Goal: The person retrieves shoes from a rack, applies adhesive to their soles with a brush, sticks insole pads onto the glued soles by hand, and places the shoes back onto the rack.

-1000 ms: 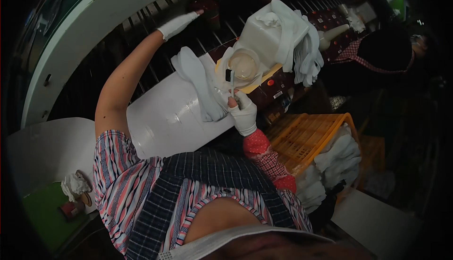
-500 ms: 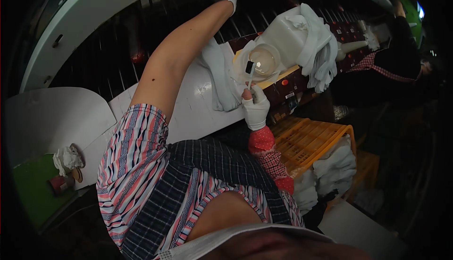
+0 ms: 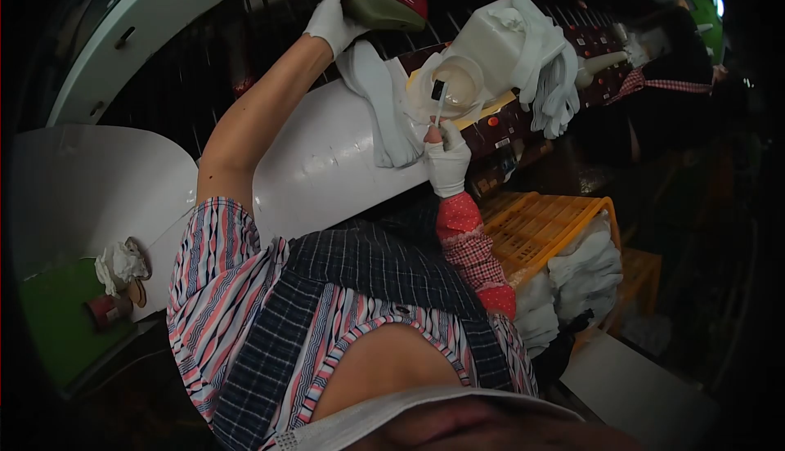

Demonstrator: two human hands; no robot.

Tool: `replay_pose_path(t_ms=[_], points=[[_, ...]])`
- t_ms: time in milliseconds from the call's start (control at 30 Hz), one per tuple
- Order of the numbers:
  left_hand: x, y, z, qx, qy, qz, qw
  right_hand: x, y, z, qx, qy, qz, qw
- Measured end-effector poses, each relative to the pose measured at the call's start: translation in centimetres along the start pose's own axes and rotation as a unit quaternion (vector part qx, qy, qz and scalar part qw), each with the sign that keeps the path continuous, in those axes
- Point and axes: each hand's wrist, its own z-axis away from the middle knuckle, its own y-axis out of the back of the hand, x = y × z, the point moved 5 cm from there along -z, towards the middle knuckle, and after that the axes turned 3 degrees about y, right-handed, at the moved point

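My left hand [image 3: 333, 26], in a white glove, grips an olive-green and red shoe [image 3: 386, 11] over the dark roller rack. My right hand [image 3: 446, 157], gloved with a bare thumb tip, is closed on the pale handle of a small brush [image 3: 439, 95]. The brush's black head overlaps a bowl [image 3: 458, 83] of clear liquid in this view. Between my hands, pale insole-shaped pieces [image 3: 380, 112] lie stacked on the white worktop [image 3: 315, 165]. More such pieces [image 3: 556, 91] hang over a white container [image 3: 499, 46] beside the bowl.
An orange crate [image 3: 540, 226] with pale pieces [image 3: 585, 275] stands right of my right arm. The rack [image 3: 270, 9] runs along the back under a curved pale frame. Crumpled white material [image 3: 121, 264] sits at the lower left. A person in dark clothing [image 3: 662, 116] is at the right.
My left hand has come back from the rack, leftward and nearer, and the shoe in it now shows. My right hand, still with the brush, has barely shifted.
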Motion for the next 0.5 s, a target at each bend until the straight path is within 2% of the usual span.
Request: replay_pose_path(t_ms=[67,200,267,300,367,400,467,500], points=[[0.2,1.7,3.6,0.052,-0.007,0.026,0.998,0.3,0.1,-0.2,-0.004,-0.019,-0.008,1.0],[0.4,2.8,11.2,0.062,0.015,0.007,0.998,2.3,0.6,-0.6,-0.01,-0.046,-0.014,0.999],[0.3,4.9,13.7,0.065,-0.035,-0.077,0.994,3.4,0.9,-0.5,-0.012,-0.06,-0.031,0.998],[-0.5,6.1,14.8,0.067,-0.023,-0.075,0.995,4.1,1.2,-0.6,-0.008,-0.07,-0.026,0.997],[-0.4,7.5,17.6,0.102,-0.091,-0.239,0.961,4.6,1.5,-0.7,-0.042,-0.089,-0.017,0.995],[-0.6,7.8,18.9,0.102,-0.083,-0.239,0.962,5.2,1.8,-0.6,-0.06,-0.125,-0.021,0.99],[-0.6,7.7,21.3,0.075,-0.104,-0.401,0.907,4.4,2.4,-0.6,-0.079,-0.141,-0.003,0.987],[-1.2,8.5,21.9,0.091,-0.062,-0.436,0.893,4.1,2.6,-0.7,-0.099,-0.155,0.014,0.983]])
